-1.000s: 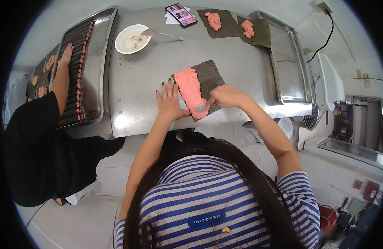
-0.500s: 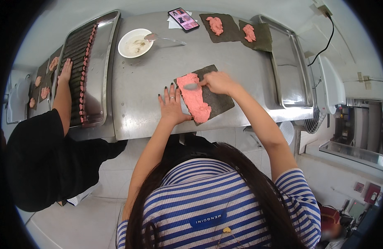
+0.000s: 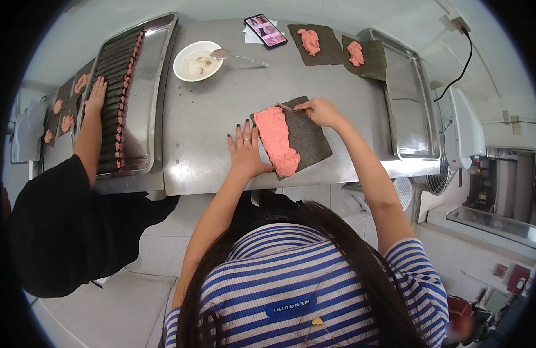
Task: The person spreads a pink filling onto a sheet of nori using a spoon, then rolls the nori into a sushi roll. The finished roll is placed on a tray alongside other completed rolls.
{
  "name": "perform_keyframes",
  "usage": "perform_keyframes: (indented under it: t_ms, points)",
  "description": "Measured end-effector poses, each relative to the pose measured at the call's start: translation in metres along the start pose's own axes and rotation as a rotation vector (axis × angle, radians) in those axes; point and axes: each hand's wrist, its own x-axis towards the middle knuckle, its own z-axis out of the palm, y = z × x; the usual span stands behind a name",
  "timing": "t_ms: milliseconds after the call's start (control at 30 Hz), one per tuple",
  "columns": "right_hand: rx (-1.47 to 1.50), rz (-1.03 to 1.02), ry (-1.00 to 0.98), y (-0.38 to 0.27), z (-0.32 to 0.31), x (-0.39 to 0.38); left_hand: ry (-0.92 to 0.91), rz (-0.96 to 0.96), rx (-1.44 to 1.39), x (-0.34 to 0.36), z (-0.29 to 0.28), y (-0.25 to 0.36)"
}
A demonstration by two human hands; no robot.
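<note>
The right hand (image 3: 319, 111) grips a spoon (image 3: 284, 107) and the left hand (image 3: 244, 156), spread wide, rests beside a dark, rectangular sheet (image 3: 309, 138) on the tabletop (image 3: 207, 133), its left side coated in bumpy pink paste (image 3: 273, 138), its right bare.

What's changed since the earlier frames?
The right hand carried the spoon from the near end of the pink paste to its far right corner, never letting go. The left hand stayed spread at the left edge of the dark sheet.
</note>
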Motion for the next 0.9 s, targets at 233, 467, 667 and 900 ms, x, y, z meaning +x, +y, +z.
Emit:
perform_keyframes:
  t_ms: [233,467,667,900]
  points:
    - [0.1,0.074,-0.067,-0.001,0.017,-0.03,0.0,0.001,0.01,0.002,0.003,-0.002]
    - [0.081,-0.112,0.046,0.012,0.038,-0.065,-0.005,0.002,0.028,0.003,0.002,0.0]
    - [0.23,-0.04,-0.262,0.012,0.006,-0.091,-0.006,-0.006,0.024,0.003,0.002,-0.002]
    - [0.145,-0.175,0.089,-0.001,0.001,-0.04,0.047,0.019,0.002,0.003,0.004,-0.002]
